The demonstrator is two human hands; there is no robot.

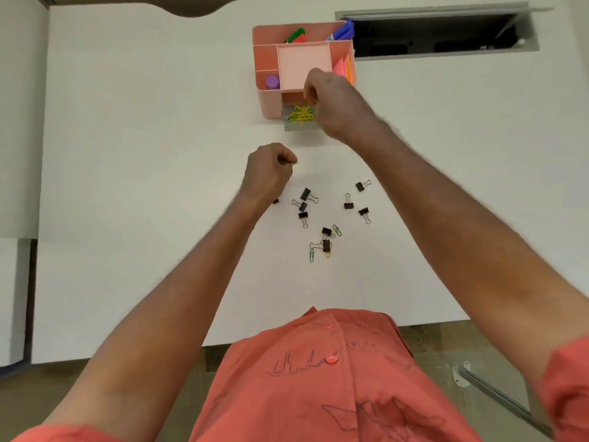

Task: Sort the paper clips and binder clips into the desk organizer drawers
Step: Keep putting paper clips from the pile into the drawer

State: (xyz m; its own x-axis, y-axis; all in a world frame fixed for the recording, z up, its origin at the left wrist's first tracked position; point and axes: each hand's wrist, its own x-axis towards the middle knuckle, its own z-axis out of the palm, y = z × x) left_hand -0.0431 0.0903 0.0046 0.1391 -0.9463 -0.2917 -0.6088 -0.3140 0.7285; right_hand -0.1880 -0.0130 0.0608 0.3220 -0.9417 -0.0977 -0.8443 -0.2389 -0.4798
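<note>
A pink desk organizer [269, 100] stands at the back of the white desk [143, 154]. Its clear drawer [298, 124] is pulled out and holds yellow and green paper clips [299, 114]. My right hand [334, 100] hovers over the drawer with fingers pinched; what it holds is hidden. My left hand [267, 172] is closed on a green paper clip [291, 163] nearer to me. Several black binder clips [307, 195] and a few loose paper clips [313, 254] lie scattered on the desk between my forearms.
The organizer's top compartments hold a purple cap [272, 82], green and red markers [296, 35], blue pens [345, 30] and sticky notes [344, 67]. An open cable hatch [439, 33] lies behind to the right. The desk's front edge runs near my torso.
</note>
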